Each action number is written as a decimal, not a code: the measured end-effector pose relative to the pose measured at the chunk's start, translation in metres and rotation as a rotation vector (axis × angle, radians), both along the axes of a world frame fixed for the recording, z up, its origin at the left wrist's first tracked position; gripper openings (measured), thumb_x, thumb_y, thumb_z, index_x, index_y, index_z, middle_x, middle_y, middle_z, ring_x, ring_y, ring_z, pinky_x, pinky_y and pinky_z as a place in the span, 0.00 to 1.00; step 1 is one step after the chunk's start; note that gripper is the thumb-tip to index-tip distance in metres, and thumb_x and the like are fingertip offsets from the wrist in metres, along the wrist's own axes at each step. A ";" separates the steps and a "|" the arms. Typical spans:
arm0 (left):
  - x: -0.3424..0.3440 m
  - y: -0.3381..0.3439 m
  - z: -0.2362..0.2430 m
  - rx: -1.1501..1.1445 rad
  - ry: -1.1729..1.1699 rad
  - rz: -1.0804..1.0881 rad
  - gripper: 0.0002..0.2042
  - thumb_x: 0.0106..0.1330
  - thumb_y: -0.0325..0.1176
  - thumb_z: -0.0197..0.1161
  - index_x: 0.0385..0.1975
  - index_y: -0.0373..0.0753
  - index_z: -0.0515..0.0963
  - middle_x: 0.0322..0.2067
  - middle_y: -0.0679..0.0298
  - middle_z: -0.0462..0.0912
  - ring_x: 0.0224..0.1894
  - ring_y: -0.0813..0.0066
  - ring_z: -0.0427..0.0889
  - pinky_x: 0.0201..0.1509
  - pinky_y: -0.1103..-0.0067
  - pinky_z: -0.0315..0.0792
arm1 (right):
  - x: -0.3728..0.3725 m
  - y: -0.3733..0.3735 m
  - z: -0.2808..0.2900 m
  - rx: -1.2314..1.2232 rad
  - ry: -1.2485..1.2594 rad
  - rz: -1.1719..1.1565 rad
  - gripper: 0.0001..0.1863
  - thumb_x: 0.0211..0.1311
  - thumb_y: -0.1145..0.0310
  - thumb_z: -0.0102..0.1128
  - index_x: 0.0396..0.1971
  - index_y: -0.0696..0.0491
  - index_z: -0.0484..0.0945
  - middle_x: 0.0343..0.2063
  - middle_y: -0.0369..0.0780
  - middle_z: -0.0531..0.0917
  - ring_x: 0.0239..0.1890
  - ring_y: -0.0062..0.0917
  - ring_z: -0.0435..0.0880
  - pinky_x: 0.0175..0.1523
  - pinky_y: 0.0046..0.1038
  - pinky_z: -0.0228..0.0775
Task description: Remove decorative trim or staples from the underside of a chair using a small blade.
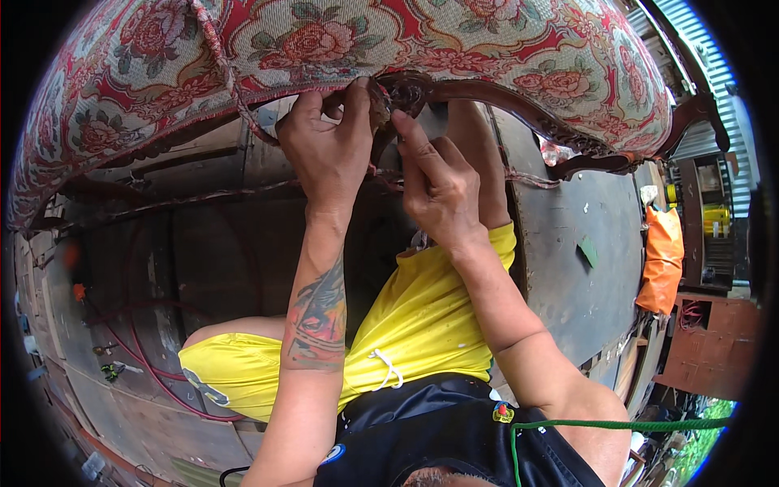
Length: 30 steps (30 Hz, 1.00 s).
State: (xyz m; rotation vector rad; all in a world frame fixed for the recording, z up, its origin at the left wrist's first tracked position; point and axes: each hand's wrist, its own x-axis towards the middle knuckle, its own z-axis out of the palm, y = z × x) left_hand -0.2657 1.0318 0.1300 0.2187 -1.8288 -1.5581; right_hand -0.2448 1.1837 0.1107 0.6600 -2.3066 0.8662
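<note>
Across the top of the head view curves a piece of furniture in floral upholstery fabric [316, 40], edged by a carved dark wooden rail [519, 118]. My left hand [329, 150] reaches up to the fabric's lower edge beside the carved middle of the rail. Its thumb and forefinger are closed at that edge, with some fingers hidden behind. Just to the right, my right hand [442, 187] has its forefinger tip against the carving and its other fingers curled in. Whatever it grips is too small to tell. A twisted fabric strip [219, 57] hangs over the upholstery to the left.
My legs in yellow shorts [430, 308] are folded below the furniture. A red hose [134, 345] loops over the floor boards at left. An orange bag [663, 260] stands at right near a brown cabinet [718, 345]. A green scrap [587, 252] lies on the grey floor.
</note>
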 end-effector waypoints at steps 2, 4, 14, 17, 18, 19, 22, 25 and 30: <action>0.000 0.000 0.000 0.006 0.009 -0.009 0.10 0.69 0.31 0.71 0.39 0.29 0.85 0.33 0.65 0.89 0.35 0.83 0.81 0.43 0.80 0.75 | 0.001 -0.001 0.000 -0.021 -0.008 0.001 0.29 0.63 0.73 0.69 0.64 0.34 0.81 0.22 0.38 0.76 0.19 0.37 0.80 0.26 0.38 0.76; -0.002 0.000 -0.001 0.010 0.018 -0.019 0.09 0.70 0.31 0.71 0.39 0.29 0.85 0.33 0.65 0.89 0.35 0.83 0.81 0.43 0.79 0.76 | 0.002 -0.001 0.001 -0.083 -0.042 0.031 0.28 0.65 0.72 0.68 0.64 0.34 0.81 0.21 0.39 0.77 0.19 0.37 0.80 0.26 0.39 0.75; 0.002 0.007 0.000 0.080 0.088 -0.033 0.09 0.68 0.31 0.72 0.37 0.31 0.83 0.30 0.66 0.86 0.31 0.82 0.78 0.38 0.79 0.72 | 0.003 0.026 0.014 -0.154 -0.047 0.200 0.27 0.63 0.79 0.68 0.63 0.47 0.82 0.22 0.40 0.78 0.20 0.29 0.76 0.27 0.35 0.71; 0.002 0.018 -0.003 0.029 0.068 0.064 0.10 0.68 0.32 0.73 0.39 0.31 0.83 0.33 0.65 0.87 0.32 0.82 0.79 0.38 0.80 0.73 | -0.004 0.037 0.020 -0.167 -0.057 0.243 0.27 0.64 0.80 0.67 0.64 0.48 0.81 0.22 0.40 0.79 0.21 0.27 0.76 0.29 0.33 0.71; 0.001 0.021 -0.006 -0.027 0.048 0.162 0.12 0.66 0.34 0.75 0.37 0.31 0.82 0.30 0.63 0.87 0.29 0.81 0.79 0.33 0.79 0.72 | -0.006 0.041 0.021 -0.156 -0.034 0.240 0.27 0.65 0.80 0.67 0.64 0.49 0.81 0.23 0.40 0.80 0.22 0.27 0.76 0.30 0.33 0.71; 0.000 0.021 -0.011 -0.028 0.048 0.162 0.12 0.66 0.34 0.75 0.37 0.31 0.82 0.30 0.63 0.87 0.29 0.81 0.79 0.33 0.79 0.72 | -0.007 0.043 0.021 -0.146 -0.012 0.238 0.27 0.65 0.80 0.66 0.64 0.49 0.81 0.24 0.41 0.81 0.23 0.28 0.76 0.31 0.32 0.72; 0.000 0.020 -0.013 -0.131 0.058 0.188 0.11 0.67 0.33 0.74 0.37 0.31 0.82 0.32 0.63 0.87 0.30 0.80 0.80 0.35 0.79 0.72 | -0.004 0.040 0.023 -0.171 0.000 0.246 0.27 0.65 0.81 0.66 0.64 0.49 0.82 0.26 0.41 0.82 0.23 0.28 0.76 0.32 0.32 0.72; 0.012 0.022 0.010 0.312 0.064 0.002 0.08 0.68 0.30 0.73 0.37 0.32 0.82 0.33 0.65 0.87 0.32 0.80 0.80 0.37 0.79 0.73 | 0.000 0.041 0.022 -0.195 -0.001 0.260 0.27 0.64 0.82 0.67 0.63 0.49 0.82 0.26 0.40 0.81 0.23 0.28 0.77 0.32 0.32 0.73; 0.020 -0.001 0.025 0.800 -0.150 -0.194 0.06 0.65 0.31 0.72 0.39 0.43 0.85 0.31 0.75 0.82 0.26 0.88 0.70 0.26 0.86 0.59 | 0.006 0.041 0.020 -0.165 -0.071 0.243 0.27 0.63 0.82 0.67 0.63 0.49 0.83 0.25 0.40 0.80 0.23 0.27 0.77 0.31 0.31 0.73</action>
